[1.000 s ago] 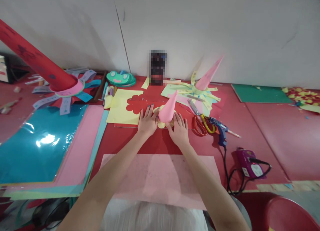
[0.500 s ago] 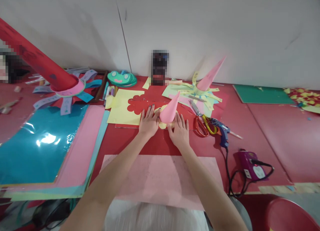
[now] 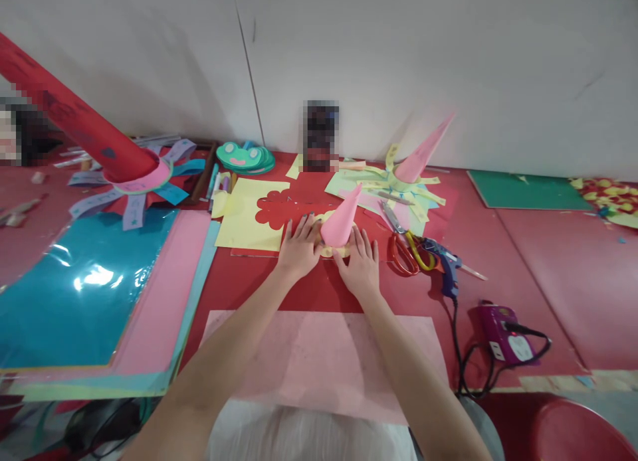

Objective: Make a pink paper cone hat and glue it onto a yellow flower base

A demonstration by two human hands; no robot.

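A pink paper cone (image 3: 339,223) stands upright, leaning slightly right at its tip, on a yellow scalloped paper piece (image 3: 327,252). My left hand (image 3: 300,248) lies to the left of the cone, fingers stretched out and spread, its thumb side at the yellow edge. On the other side, my right hand (image 3: 361,262) rests with extended fingers, index finger and thumb at the base of the cone. Both palms face down and partly hide the yellow piece. Beneath them is red card, and a red scalloped cutout (image 3: 273,210) lies on a yellow sheet (image 3: 238,215) to the left.
Scissors (image 3: 405,248), a glue gun (image 3: 448,265) and a purple power box (image 3: 508,338) with cable lie right. Another pink cone (image 3: 423,152) with yellow strips stands behind. Left are a blue sheet stack (image 3: 94,295), a red tube (image 3: 84,119) and green frog cutouts (image 3: 244,157).
The view has shifted very slightly. My left thumb has come in closer to the yellow piece in front of the cone; both hands otherwise stay beside it.
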